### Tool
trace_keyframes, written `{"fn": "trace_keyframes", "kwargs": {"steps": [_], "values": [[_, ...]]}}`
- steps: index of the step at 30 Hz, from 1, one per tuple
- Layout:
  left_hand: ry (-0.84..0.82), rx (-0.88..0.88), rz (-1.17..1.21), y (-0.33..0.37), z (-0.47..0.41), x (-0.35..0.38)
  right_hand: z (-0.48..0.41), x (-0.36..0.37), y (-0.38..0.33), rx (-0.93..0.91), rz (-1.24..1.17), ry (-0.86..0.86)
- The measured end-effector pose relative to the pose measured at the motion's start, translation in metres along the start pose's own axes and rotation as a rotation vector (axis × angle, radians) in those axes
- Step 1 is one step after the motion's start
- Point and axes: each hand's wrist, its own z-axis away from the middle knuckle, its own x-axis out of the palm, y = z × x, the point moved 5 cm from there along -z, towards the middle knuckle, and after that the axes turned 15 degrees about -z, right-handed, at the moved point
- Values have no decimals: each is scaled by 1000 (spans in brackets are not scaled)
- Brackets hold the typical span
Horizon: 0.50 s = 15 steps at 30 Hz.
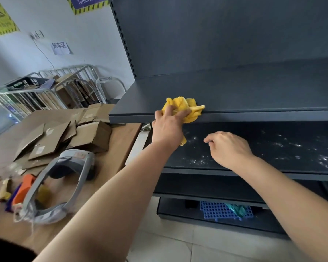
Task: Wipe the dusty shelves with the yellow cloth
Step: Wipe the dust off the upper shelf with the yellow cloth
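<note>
**Risk findings: cloth at the front lip, dust below not yet touched**

My left hand [168, 121] is clamped on the yellow cloth [186, 108], which is bunched at the front edge of the upper shelf [235, 95], near its left end. Part of the cloth drapes over the lip and a tail hangs under my palm. My right hand [228, 148] holds nothing; its fingers are loosely curled, and it hovers over the lower shelf [292, 148]. The 2 hands are apart.

Findings, as judgement:

1. The cloth is wadded, so little of it meets the surface. A pass like this could leave streaks.
2. Working at the very lip, a stroke toward me would push dirt off the edge onto the lower shelf, which already shows white specks across most of its width.
3. My right hand sits close to those specks; lowering it would smear them and soil the palm.
4. The worktop [121, 140] stands just beside the shelf end, loaded with cardboard [68, 137] and a headset [64, 178]. A wide sweep leftward could shed dust there.
</note>
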Motion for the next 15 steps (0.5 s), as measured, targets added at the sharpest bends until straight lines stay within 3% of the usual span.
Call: {"fn": "trace_keyframes", "kwargs": {"steps": [3, 9, 15], "values": [[56, 4, 112, -15, 26, 18, 0, 29, 0, 65, 10, -55], [-300, -127, 388, -52, 72, 100, 9, 80, -11, 158, 26, -128], [-383, -275, 730, -79, 84, 139, 11, 131, -24, 161, -126, -142]]}}
